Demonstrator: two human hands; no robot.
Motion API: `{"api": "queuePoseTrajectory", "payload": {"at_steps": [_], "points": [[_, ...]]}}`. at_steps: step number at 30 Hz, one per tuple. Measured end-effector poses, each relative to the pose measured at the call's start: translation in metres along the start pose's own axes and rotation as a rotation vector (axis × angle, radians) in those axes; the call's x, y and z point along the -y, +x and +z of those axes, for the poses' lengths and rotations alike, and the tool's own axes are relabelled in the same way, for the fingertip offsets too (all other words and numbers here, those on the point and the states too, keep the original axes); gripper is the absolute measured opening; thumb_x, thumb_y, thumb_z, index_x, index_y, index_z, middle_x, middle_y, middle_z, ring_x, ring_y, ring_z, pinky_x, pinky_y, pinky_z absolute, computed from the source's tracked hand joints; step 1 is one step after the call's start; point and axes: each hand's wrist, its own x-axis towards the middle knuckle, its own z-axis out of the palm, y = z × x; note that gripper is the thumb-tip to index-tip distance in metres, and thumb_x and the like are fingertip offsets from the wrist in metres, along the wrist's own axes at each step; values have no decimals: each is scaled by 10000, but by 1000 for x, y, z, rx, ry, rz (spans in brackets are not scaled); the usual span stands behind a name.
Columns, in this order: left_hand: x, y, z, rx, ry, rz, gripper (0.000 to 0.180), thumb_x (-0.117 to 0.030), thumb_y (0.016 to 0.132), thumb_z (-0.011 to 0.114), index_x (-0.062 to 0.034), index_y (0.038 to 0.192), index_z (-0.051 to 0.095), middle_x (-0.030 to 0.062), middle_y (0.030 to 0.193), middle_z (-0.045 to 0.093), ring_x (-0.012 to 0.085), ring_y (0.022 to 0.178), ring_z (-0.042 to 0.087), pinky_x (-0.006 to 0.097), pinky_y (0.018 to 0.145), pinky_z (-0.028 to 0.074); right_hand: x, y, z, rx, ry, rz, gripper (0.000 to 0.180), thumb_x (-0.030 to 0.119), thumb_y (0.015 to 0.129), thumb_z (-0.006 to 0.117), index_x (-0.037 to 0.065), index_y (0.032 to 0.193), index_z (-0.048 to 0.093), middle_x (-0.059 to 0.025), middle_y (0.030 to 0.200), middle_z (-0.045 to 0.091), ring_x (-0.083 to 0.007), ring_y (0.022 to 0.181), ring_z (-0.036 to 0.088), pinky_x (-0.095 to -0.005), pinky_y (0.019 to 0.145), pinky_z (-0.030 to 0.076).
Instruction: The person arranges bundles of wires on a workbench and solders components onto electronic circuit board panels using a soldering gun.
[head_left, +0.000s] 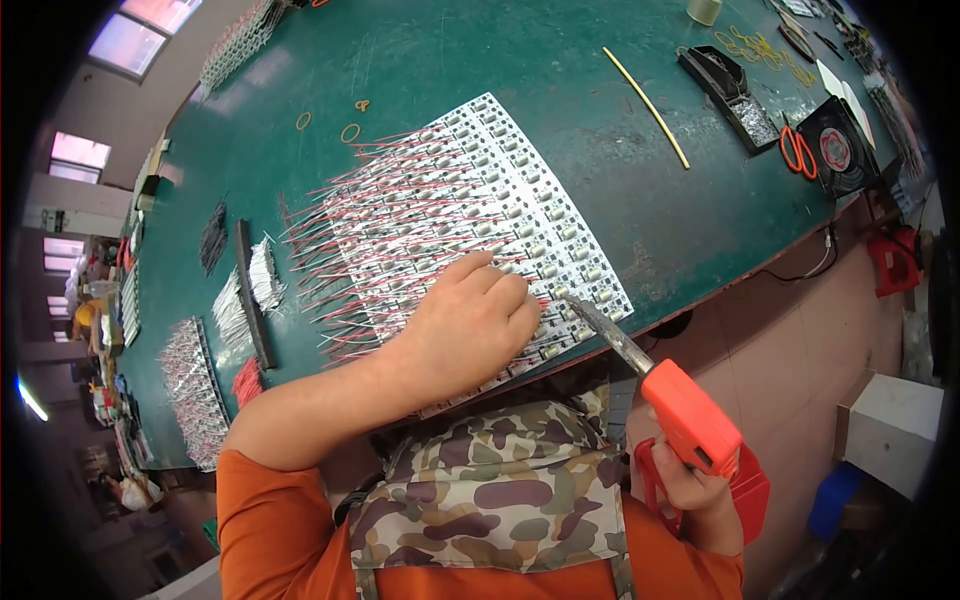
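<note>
A large white circuit board panel point(545, 205) lies at an angle on the green table, covered with rows of small cylindrical parts. Thin red and white wires point(330, 235) fan out from it toward the left. My left hand point(475, 318) rests over the panel's near part with its fingers curled closed; whatever they pinch is hidden beneath them. In my right hand point(690, 482) is a red soldering gun point(695, 418), gripped by its handle. Its metal tip reaches the panel's near right part, just right of my left fingertips.
Left of the panel lie bundles of white wires point(263, 275), a dark bar point(252, 295) and another wired panel point(192, 390). At the right are a yellow stick point(647, 108), a black tray point(728, 97), orange-handled scissors point(798, 152) and a black fan point(843, 150) near the edge.
</note>
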Motion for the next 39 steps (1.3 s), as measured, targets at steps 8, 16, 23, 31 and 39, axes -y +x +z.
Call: {"api": "queuePoseTrajectory", "payload": {"at_steps": [8, 16, 23, 31, 39], "points": [[-3, -2, -1, 15, -11, -37, 164, -101, 783, 625, -63, 942, 639, 70, 861, 579, 261, 858, 608, 433, 914, 492, 6, 6, -2, -20, 97, 26, 407, 35, 753, 675, -68, 1137, 589, -145, 883, 634, -246, 638, 603, -332, 602, 512], [-13, 0, -9, -16, -24, -51, 182, -112, 772, 632, -75, 949, 644, 65, 879, 564, 266, 873, 602, 440, 932, 487, 13, 3, -6, -36, 216, 106, 216, 29, 761, 663, -43, 962, 627, -122, 779, 615, -245, 608, 582, -320, 573, 476], [-18, -1, -2, -2, -21, 8, 177, -151, 780, 650, -87, 944, 673, 56, 844, 564, 246, 891, 610, 479, 968, 474, 21, 13, -5, 8, 118, 64, 318, 33, 774, 676, -70, 1070, 616, -171, 901, 659, -295, 701, 660, -358, 644, 543], [-19, -1, -1, 6, -13, 0, 173, -147, 792, 643, -80, 947, 678, 59, 835, 570, 250, 889, 612, 480, 975, 469, 6, -5, -4, 43, 58, 0, 523, 50, 804, 700, -91, 1267, 503, -213, 1067, 668, -336, 830, 710, -387, 749, 577], [-20, 1, 0, 14, 4, 1, 168, -149, 787, 652, -83, 938, 678, 54, 829, 569, 245, 879, 613, 476, 972, 474, 3, -10, -4, 43, 70, 16, 556, 52, 818, 705, -95, 1297, 464, -218, 1086, 664, -335, 837, 711, -396, 749, 578]]}}
